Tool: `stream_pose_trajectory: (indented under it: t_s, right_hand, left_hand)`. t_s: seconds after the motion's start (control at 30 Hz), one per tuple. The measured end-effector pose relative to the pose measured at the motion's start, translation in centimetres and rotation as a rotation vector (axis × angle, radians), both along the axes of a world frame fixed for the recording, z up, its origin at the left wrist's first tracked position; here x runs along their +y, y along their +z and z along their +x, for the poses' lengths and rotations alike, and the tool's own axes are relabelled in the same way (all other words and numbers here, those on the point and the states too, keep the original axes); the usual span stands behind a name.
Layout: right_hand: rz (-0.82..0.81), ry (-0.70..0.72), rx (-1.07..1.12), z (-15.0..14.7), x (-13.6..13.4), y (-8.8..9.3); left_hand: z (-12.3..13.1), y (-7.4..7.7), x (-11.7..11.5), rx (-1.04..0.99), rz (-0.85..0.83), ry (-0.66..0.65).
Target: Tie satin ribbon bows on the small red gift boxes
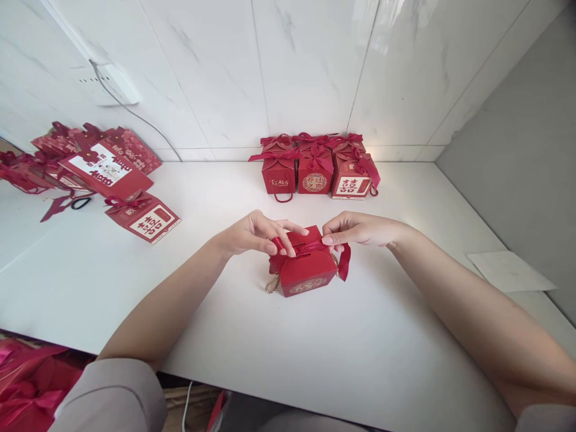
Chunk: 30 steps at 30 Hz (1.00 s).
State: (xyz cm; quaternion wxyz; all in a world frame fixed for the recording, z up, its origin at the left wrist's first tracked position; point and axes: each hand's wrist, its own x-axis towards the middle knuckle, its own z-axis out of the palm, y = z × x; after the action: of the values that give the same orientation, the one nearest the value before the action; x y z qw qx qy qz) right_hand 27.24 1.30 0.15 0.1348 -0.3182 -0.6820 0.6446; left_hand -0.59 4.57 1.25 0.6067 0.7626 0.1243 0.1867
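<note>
A small red gift box point(308, 275) with a gold emblem on its front stands on the white table before me. Red ribbon point(344, 263) crosses its folded top and hangs down at the right side. My left hand point(265, 233) is at the top left of the box, thumb and fingers closed on a loop of the ribbon. On the other side, my right hand point(353, 229) pinches the ribbon between thumb and forefinger at the top right. A twisted gold cord point(271, 284) sticks out at the box's lower left.
Several ribboned red boxes point(315, 174) stand by the tiled wall. At the left lie a red box with white label point(155, 223) and a pile of red bags and boxes point(99, 162). A white paper sheet point(510, 270) lies right. A cable point(135, 114) runs down from the socket.
</note>
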Motion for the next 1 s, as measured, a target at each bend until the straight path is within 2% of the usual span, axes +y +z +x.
stream_pose_trajectory:
  t_s: [0.17, 0.27, 0.4, 0.5, 0.63, 0.8, 0.9, 1.0]
  right_hand:
    - [0.016, 0.011, 0.014, 0.2, 0.1, 0.0]
    - [0.048, 0.011, 0.027, 0.5, 0.0, 0.7]
    - [0.133, -0.059, 0.077, 0.5, -0.7, 1.7]
    - [0.147, -0.067, 0.093, 0.3, -1.1, 2.0]
    - [0.078, -0.025, 0.109, -0.1, -1.4, 1.8]
    - [0.001, -0.034, 0.073, 0.1, -1.1, 1.8]
    - [-0.004, -0.023, 0.062, 0.3, -0.9, 1.8]
    - [-0.013, -0.008, 0.082, 0.4, -0.8, 1.6]
  left_hand:
    - [0.3, 0.4, -0.6, 0.119, 0.032, 0.067]
    - [0.6, 0.8, -1.1, 0.175, 0.074, 0.161]
    - [1.0, 1.1, -1.7, 0.216, 0.136, 0.284]
    - [1.0, 1.5, -1.9, 0.200, 0.074, 0.330]
    - [0.5, 2.2, -1.8, 0.133, -0.046, 0.284]
    - [-0.2, 2.6, -1.6, 0.214, -0.130, 0.129]
    - [0.0, 2.6, -1.8, 0.190, -0.112, 0.149]
    - [0.6, 2.4, -2.1, 0.117, -0.049, 0.223]
